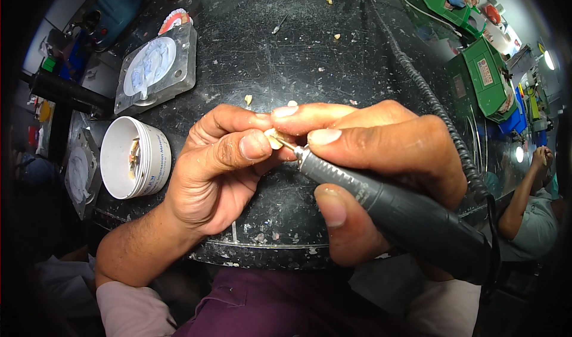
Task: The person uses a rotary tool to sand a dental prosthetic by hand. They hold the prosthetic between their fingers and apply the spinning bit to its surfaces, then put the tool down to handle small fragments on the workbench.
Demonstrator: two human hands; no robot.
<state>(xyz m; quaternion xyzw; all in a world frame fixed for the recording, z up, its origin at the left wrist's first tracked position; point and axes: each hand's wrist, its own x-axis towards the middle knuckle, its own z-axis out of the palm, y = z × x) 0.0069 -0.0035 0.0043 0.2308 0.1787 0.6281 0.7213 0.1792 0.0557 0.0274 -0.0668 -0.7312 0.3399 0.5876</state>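
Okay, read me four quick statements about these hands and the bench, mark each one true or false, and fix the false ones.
1. The right hand holds a black handpiece. True.
2. The left hand is empty. False: the left hand pinches a small yellowish piece.
3. The white tub is to the right of both hands. False: the white tub is to their left.
4. A coiled cord runs along the right side. True.

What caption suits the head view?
Left hand pinches a small pale piece; right hand points a black handpiece at it.
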